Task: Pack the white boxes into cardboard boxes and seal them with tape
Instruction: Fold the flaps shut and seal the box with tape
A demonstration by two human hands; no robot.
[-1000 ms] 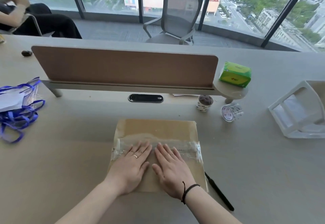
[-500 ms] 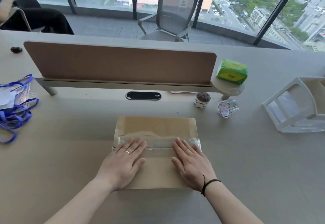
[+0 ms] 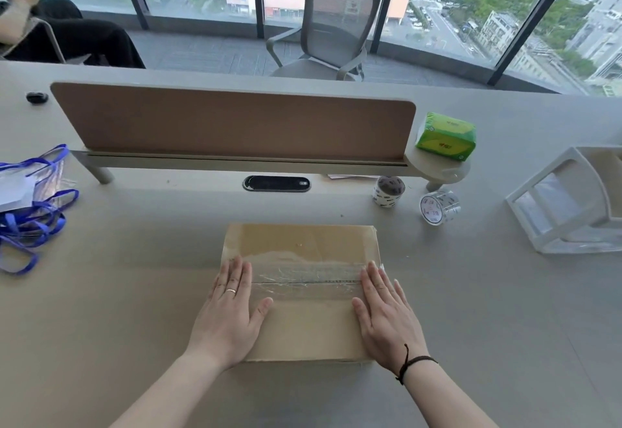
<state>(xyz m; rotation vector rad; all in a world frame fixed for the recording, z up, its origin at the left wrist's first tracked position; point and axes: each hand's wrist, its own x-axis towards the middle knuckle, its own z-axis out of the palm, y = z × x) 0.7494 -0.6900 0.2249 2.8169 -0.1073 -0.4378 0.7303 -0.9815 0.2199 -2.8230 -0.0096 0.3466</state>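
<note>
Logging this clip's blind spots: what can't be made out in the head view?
- Contents of the cardboard box: flaps closed, tape strip over the seam.
- Tape ends: under left hand and right hand.
- Print on clear tape roll: too small.
- White rack: cut by right edge.

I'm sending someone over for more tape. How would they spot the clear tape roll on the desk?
Start at the brown divider panel across the desk and go to its right end, where a green tissue pack sits on a small round shelf. Just below that shelf two rolls stand side by side. The clear tape roll is the right one, see-through and tipped on its side, unlike the upright printed roll.
</note>
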